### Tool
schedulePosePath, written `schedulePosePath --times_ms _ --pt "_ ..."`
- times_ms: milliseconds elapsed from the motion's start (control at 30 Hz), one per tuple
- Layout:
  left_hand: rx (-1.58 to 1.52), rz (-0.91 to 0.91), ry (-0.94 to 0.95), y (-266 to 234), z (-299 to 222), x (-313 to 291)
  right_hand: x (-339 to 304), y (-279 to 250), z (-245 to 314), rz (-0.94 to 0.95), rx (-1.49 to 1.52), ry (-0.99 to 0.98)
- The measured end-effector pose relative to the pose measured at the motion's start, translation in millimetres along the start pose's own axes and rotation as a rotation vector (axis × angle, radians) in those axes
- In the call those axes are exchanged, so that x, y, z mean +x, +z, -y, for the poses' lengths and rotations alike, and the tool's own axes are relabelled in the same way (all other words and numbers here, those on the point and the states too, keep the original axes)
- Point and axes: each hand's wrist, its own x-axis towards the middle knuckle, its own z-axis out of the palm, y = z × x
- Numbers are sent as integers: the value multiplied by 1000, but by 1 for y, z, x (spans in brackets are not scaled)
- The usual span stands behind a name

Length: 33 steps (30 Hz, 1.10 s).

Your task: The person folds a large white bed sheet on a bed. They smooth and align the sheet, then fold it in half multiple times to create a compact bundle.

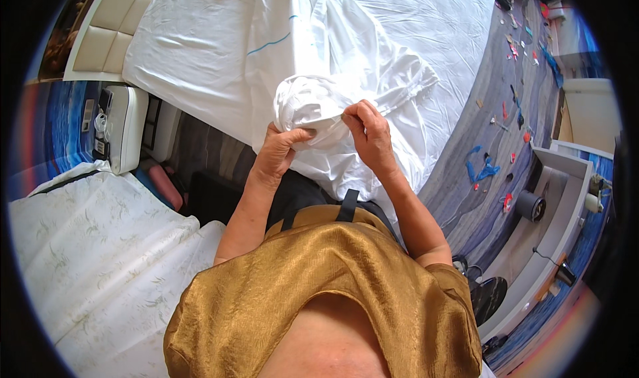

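A white sheet-like cloth (393, 91) with a thin blue line lies gathered on the bed, and its near part hangs over the edge in front of me. My left hand (279, 148) grips a bunched, rounded wad of this cloth from below, thumb on top. On the wad's right side, my right hand (369, 131) pinches a fold of the same cloth between thumb and curled fingers. A stretch of cloth runs taut between the two hands. Some fingertips of the left hand are hidden behind the cloth.
The bed (200, 58) wears a white sheet. Beside it stands a white nightstand (126, 128) with a cable. A second, patterned mattress (100, 258) is at lower left. Small scattered items, including blue strips (482, 168), litter the floor at right, near a shelf (559, 178).
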Motion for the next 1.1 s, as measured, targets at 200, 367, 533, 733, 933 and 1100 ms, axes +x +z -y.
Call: schedulePosePath --times_ms 200,367,533,733,933,1100 --pt "5 183 -118 -5 -5 -2 3 9 4 -69 -42 -28" --pt "5 147 -88 11 -3 -8 6 7 8 -142 -117 -50" --pt "339 146 -24 16 -3 -10 1 4 12 -175 -150 -105" --pt "18 32 -11 7 13 0 4 5 7 -69 -151 -33" --pt "-28 90 -124 15 -3 -8 -2 9 2 18 -51 36" --pt "-105 -22 9 14 11 2 0 4 33 -119 -66 12"
